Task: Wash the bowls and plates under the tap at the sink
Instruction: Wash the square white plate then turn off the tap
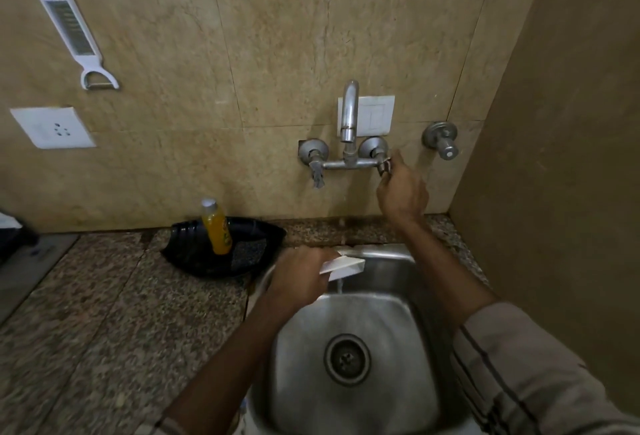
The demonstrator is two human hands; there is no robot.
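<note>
A white dish [343, 265], seen edge-on so that plate or bowl cannot be told apart, is held at the far left corner of the steel sink [391, 327], directly below the tap spout [349, 112]. The left hand [300, 277] has its grip closed around the dish's left side, knuckles up, with the white edge sticking out to the right of the fingers. A thin stream of water [339, 285] runs off the dish's lower edge into the basin, above the drain [347, 359]. The left forearm rises bare from the near edge of the view, angled far and to the right across the sink's left rim. The right hand [401, 192] is raised to the wall, well apart from the dish, with its fingertips pinched on the right tap valve [384, 165]; the grip is closed on that knob, wrist bent and back of the hand toward the camera. The right arm stretches from the near right corner, a rolled striped sleeve [526, 375] at the elbow. On the granite table [104, 313] just left of the sink lies a black tray [225, 251] with a yellow bottle [216, 227] leaning in it.
</note>
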